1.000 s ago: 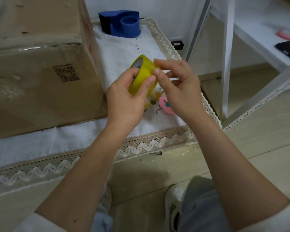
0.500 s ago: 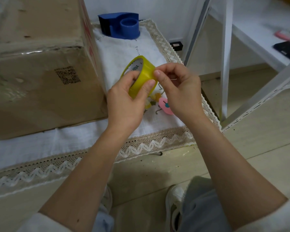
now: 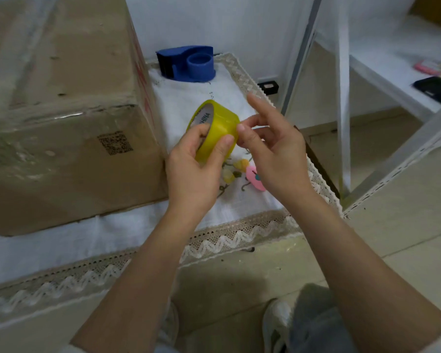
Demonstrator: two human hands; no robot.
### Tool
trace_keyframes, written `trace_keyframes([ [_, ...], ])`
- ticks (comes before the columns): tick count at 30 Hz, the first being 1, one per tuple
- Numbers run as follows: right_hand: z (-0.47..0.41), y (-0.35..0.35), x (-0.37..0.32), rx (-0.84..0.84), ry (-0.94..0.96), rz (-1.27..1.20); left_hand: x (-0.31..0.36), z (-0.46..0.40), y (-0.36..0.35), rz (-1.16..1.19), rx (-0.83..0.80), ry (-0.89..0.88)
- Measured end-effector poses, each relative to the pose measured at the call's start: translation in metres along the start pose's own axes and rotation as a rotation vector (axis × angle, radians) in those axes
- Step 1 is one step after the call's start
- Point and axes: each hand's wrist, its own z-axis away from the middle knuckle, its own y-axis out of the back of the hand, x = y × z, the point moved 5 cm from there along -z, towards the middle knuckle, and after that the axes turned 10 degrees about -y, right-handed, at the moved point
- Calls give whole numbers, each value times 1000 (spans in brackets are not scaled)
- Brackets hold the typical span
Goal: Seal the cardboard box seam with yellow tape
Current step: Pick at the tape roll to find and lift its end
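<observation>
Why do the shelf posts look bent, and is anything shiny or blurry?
Head view: the wide lens bows the shelf posts near the edge; glare streaks the clear tape on the box; the right hand is slightly smeared, while the yellow tape stays fairly sharp.

You see 1 cardboard box (image 3: 61, 138) | 1 yellow tape roll (image 3: 215, 128) | 1 blue tape dispenser (image 3: 186, 62) | 2 hands: left hand (image 3: 192, 171), right hand (image 3: 275, 151) | 1 lace-edged white cloth (image 3: 194, 103) | 2 shoes, e.g. right shoe (image 3: 276, 324)
</observation>
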Motion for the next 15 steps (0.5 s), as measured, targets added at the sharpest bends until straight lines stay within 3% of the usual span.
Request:
trace_keyframes([
  [15, 0, 8, -11, 21, 26, 109, 11, 2, -1, -136, -7, -185],
])
